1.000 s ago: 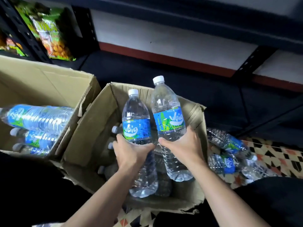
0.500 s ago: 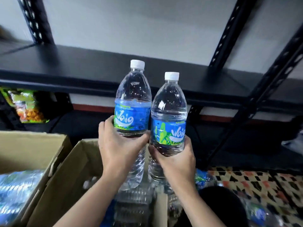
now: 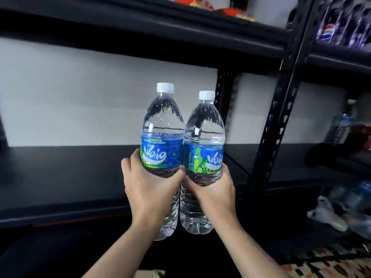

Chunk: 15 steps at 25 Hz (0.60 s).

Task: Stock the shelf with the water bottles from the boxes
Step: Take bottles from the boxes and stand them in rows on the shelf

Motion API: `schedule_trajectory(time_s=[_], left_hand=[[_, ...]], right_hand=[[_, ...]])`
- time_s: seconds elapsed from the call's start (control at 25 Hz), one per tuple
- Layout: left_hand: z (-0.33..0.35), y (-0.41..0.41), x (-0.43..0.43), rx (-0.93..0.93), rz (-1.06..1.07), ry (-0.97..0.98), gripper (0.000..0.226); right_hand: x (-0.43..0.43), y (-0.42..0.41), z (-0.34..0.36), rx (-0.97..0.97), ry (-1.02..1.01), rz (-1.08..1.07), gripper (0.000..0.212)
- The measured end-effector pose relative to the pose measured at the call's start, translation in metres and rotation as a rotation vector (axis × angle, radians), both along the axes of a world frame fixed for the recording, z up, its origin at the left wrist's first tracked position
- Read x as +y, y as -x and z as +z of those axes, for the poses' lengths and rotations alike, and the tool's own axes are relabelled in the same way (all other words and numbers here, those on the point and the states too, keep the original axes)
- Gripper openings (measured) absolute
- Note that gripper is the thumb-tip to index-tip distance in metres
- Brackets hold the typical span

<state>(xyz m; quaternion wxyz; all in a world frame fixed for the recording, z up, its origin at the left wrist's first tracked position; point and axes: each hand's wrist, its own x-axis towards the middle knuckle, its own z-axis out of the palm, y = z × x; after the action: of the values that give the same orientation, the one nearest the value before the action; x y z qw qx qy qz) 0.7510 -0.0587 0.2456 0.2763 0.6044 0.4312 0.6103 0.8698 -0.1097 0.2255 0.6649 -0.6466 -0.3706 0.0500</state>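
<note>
The left hand (image 3: 149, 189) is gripping the left water bottle (image 3: 162, 125) just below its blue and green label, its fingers (image 3: 128, 163) curling round the far side and its thumb pressing across the front. The right hand (image 3: 212, 192) is gripping the right water bottle (image 3: 204, 135) in the same way, with its fingers (image 3: 225, 170) wrapping the bottle under the label. Both bottles are standing upright in the air with white caps on top, and they are touching each other at label height. The left one is sitting a little higher than the right.

The 2 bottles are hanging in front of the black middle shelf (image 3: 60, 173), their bases dropping below its front edge and resting on nothing. That shelf is running along a pale wall, and an upper shelf (image 3: 140, 31) is crossing above the caps. A perforated black upright (image 3: 275, 125) is rising just right of the right bottle.

Red and orange snack packets (image 3: 200, 4) are lying on the upper shelf. Blurred cola bottles (image 3: 339, 23) are standing in the next bay at top right. Crumpled plastic wrapping (image 3: 341, 209) is lying low on the right, above a patterned floor (image 3: 331, 261).
</note>
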Motion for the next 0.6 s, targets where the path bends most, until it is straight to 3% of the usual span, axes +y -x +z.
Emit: schedule_trajectory(time_s=[0.36, 0.6], left_hand=[[0.025, -0.050, 0.040, -0.043, -0.065, -0.020, 0.084], [0.038, -0.069, 0.066, -0.110, -0.081, -0.051, 0.080]], right_hand=[[0.063, -0.070, 0.036, 0.020, 0.001, -0.165, 0.067], [0.105, -0.109, 0.043, -0.055, -0.126, -0.231, 0.076]])
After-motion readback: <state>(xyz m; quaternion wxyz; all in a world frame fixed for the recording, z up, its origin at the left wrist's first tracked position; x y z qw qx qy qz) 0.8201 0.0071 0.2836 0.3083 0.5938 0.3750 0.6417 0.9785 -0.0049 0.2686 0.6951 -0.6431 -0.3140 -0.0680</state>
